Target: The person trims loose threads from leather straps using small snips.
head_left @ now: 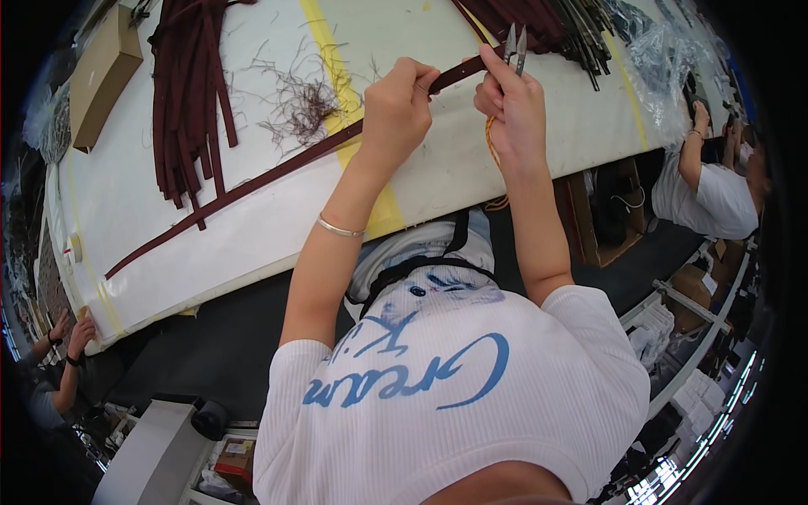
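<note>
A long dark-red fabric strap (252,185) runs slantwise over the white table, its free end lying at the left. My left hand (398,109) pinches the strap near its right part, fingers closed round it. My right hand (511,105) is closed on small metal thread snips (515,49), whose pointed blades stick up past the fingers. The strap reaches that hand too, by the thumb and forefinger; whether they grip it I cannot tell. A yellow-orange cord (491,139) hangs beside the right palm. Loose dark thread clippings (307,109) are heaped left of my left hand.
Dark-red straps (181,101) lie bundled at the far left, and another bundle (526,21) lies at the far right beside thin dark strips (587,42). A cardboard box (105,76) sits on the left edge. Clear plastic (652,59) lies right. Other people work at both table ends.
</note>
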Demonstrator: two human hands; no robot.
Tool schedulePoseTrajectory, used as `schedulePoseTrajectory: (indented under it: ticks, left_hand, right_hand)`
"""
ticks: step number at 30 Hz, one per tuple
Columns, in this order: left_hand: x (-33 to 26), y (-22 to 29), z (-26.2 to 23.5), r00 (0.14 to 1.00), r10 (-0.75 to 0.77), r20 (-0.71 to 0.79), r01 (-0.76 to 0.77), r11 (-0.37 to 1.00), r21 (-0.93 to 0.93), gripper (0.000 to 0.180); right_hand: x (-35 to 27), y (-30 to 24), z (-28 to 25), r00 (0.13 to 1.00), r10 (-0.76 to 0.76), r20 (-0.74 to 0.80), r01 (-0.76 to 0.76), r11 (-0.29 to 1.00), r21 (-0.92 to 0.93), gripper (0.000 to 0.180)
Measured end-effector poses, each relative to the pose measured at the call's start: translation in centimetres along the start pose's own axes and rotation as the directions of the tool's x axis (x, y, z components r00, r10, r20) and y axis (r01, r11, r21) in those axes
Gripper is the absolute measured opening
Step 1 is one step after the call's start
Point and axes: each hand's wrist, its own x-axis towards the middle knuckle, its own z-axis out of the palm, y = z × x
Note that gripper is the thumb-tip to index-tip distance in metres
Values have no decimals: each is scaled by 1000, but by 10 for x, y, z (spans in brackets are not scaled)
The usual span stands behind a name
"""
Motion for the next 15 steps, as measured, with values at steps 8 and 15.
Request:
schedulePoseTrajectory:
  ticks: [8, 15]
  left_hand:
    - [13, -3, -22, 892, -452, -13, 452, 892, 14, 13]
    - [8, -2, -10, 996, -6, 86, 10, 999, -48, 13]
  right_hand:
    - [6, 0, -9, 1000, 8, 0, -8, 1000, 18, 49]
    - [5, 3, -8, 998, 47, 29, -47, 999, 13, 49]
